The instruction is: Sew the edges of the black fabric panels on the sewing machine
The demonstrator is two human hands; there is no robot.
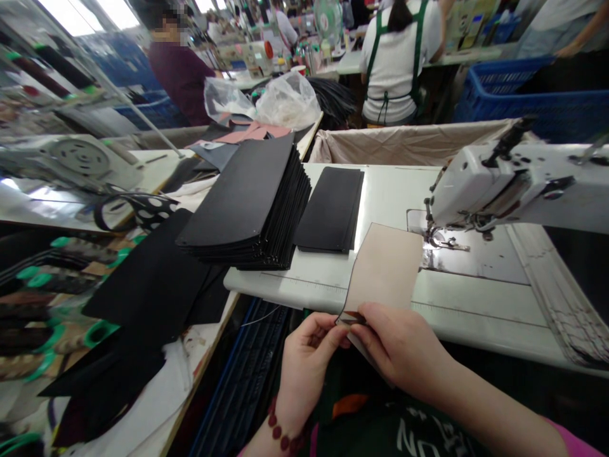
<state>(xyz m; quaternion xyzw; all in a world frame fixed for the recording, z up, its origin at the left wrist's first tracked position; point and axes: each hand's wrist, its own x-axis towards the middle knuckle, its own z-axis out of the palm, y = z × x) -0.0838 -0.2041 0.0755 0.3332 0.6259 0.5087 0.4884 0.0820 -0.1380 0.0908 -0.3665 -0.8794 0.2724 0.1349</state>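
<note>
Left hand (308, 358) pinches a beige panel (387, 270) at its near corner

Right hand (402, 349) grips a small bladed tool (353, 317) there, about seven o'clock on the panel. From the hands, the panel extends toward one o'clock over the white table (442, 292); a tall black stack (240, 197) stands at eleven, a sewing machine (516, 184) at two

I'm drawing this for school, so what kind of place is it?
Probably a sewing workshop: there's a sewing machine on the table, a thick stack of black pieces, and, at the left, spools with green ends.
</note>
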